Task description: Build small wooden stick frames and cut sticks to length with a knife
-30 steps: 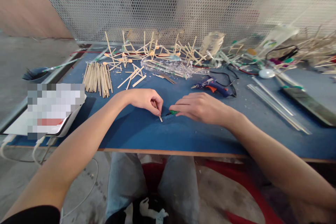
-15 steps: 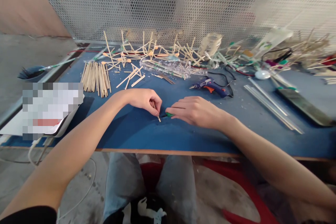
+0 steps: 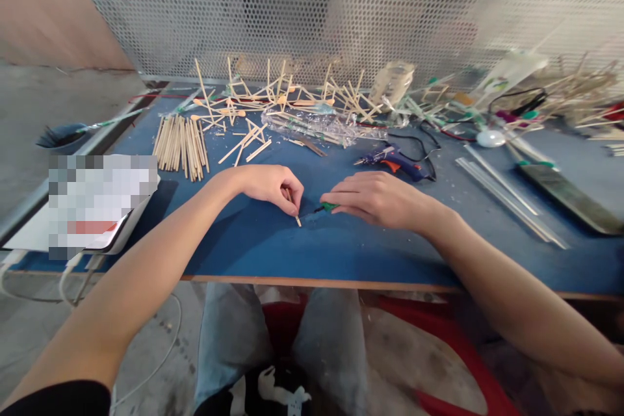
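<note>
My left hand (image 3: 273, 187) pinches a short thin wooden stick (image 3: 299, 221) between thumb and fingers, its lower end pointing down at the blue table. To its right, my right hand (image 3: 377, 200) is closed around a slim tool with a green handle (image 3: 329, 207). The tool's dark, thin front points left toward the stick, with a small gap between them; its exact kind cannot be made out. Beyond my hands lie a few loose wooden sticks (image 3: 258, 149) and a blade-like strip (image 3: 312, 145).
A bundle of wooden sticks (image 3: 181, 146) lies left. Joined stick frames (image 3: 280, 94) stand along the perforated metal screen (image 3: 292, 6). A blue glue gun (image 3: 397, 162), clear glue sticks (image 3: 511, 201) and a dark slab (image 3: 568, 198) lie right. A paper-covered device (image 3: 112, 240) sits left.
My right hand has drawn the green-handled tool a little to the right, away from the stick. My left hand keeps its pinch almost in place.
</note>
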A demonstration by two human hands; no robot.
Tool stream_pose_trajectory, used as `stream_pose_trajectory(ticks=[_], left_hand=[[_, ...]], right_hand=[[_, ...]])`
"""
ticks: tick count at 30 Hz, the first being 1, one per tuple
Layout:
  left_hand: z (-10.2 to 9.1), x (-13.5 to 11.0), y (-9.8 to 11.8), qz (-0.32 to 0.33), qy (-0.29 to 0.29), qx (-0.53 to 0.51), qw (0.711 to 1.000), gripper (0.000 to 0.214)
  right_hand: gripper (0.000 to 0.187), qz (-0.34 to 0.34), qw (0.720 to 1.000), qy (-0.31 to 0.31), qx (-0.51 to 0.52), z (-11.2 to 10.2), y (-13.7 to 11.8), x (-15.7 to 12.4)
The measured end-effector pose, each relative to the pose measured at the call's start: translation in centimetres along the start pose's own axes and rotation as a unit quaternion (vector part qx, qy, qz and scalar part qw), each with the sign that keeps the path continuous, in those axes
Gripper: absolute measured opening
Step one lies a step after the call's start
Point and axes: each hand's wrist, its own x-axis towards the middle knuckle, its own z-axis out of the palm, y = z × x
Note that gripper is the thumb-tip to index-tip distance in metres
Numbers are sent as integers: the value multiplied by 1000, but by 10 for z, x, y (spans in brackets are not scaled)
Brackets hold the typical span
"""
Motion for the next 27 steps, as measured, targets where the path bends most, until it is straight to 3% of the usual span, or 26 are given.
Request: stream_pose_trajectory(ticks=[14, 27], left_hand=[[0, 1, -1, -2, -1, -13, 1000, 18], [1, 0, 0, -6, 4, -3, 1000, 18]], right_hand=[[36, -8, 1000, -26, -11, 0, -4, 4], [36, -7, 999, -1, 46, 3, 6, -4]])
